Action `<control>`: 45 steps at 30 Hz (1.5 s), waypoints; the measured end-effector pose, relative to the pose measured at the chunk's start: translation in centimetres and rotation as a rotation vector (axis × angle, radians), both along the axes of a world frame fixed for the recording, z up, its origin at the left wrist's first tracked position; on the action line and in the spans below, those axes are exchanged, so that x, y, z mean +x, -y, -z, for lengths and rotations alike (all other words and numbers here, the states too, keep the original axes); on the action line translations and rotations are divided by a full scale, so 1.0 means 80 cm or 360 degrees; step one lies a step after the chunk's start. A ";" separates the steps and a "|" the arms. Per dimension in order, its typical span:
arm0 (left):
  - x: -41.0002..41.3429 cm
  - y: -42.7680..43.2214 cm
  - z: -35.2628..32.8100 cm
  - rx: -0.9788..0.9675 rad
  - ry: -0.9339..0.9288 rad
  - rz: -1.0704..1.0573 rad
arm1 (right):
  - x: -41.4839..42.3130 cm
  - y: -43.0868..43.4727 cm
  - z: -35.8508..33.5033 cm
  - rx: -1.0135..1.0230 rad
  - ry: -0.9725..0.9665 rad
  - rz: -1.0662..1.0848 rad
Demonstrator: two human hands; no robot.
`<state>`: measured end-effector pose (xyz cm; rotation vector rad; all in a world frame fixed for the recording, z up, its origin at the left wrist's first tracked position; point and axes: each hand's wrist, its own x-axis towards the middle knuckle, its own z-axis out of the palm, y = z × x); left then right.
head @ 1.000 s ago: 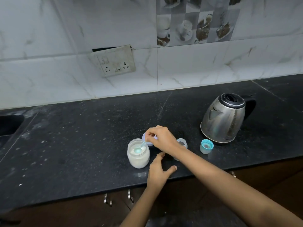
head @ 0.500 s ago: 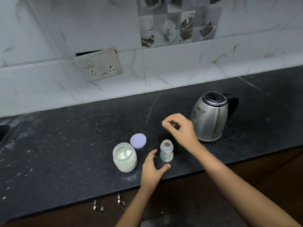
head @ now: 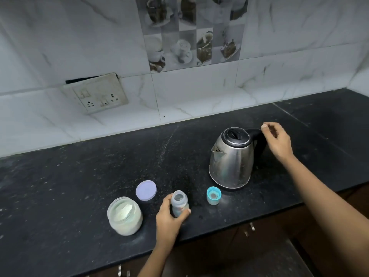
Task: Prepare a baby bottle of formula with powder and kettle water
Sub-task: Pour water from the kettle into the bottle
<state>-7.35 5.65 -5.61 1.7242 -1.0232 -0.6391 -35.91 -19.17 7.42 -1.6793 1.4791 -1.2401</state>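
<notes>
The left hand (head: 169, 218) grips the uncapped baby bottle (head: 179, 204), upright on the black table (head: 79, 176). The right hand (head: 278, 142), fingers loosely curled and holding nothing, hovers beside the handle of the kettle (head: 231, 158). From the bottle: powder jar (head: 124, 215) at 8 o'clock, lid (head: 146, 190) at 10, blue cap (head: 213, 195) at 3, kettle at 1.

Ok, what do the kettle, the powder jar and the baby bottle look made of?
The kettle looks like stainless steel, dull sheen with smeared reflections; its lid and handle are black, likely plastic. The powder jar is clear, glass or plastic, powder showing through. The baby bottle is cloudy translucent, probably plastic.
</notes>
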 end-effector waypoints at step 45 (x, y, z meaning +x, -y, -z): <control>0.018 0.059 -0.025 0.0118 0.0016 -0.0317 | 0.178 -0.017 -0.067 -0.0413 -0.0701 -0.0575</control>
